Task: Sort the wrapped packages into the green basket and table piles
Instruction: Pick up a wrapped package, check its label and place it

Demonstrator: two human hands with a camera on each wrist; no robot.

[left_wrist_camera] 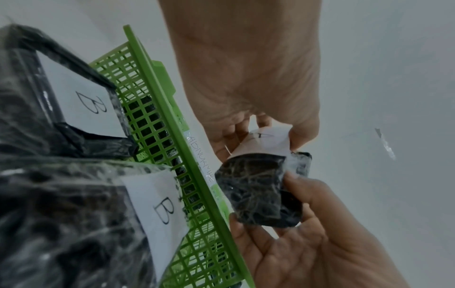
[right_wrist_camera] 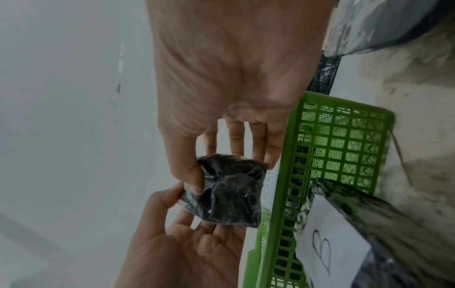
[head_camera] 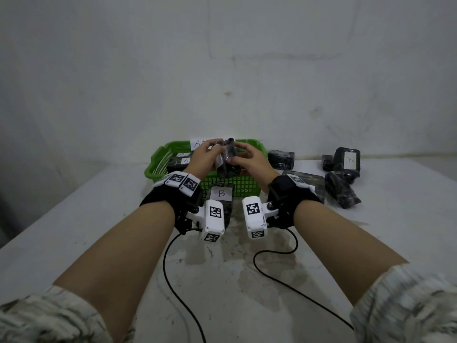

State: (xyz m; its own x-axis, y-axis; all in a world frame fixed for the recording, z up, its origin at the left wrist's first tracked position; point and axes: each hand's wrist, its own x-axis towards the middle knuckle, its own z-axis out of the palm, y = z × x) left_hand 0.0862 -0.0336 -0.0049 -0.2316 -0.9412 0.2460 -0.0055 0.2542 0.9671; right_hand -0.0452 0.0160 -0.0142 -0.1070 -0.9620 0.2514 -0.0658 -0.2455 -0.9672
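A small black wrapped package is held up over the green basket by both hands. My left hand pinches its white label end; the letter on it is not readable. Gripping the package's other side is my right hand, with the thumb on the wrap and the fingers behind it. Inside the basket lie packages labelled A. Against the basket's front wall lean packages labelled B.
Several more black wrapped packages lie on the table right of the basket, one of them with a white label. A paper sign stands at the basket's back rim. Two black cables trail across the stained table top near me.
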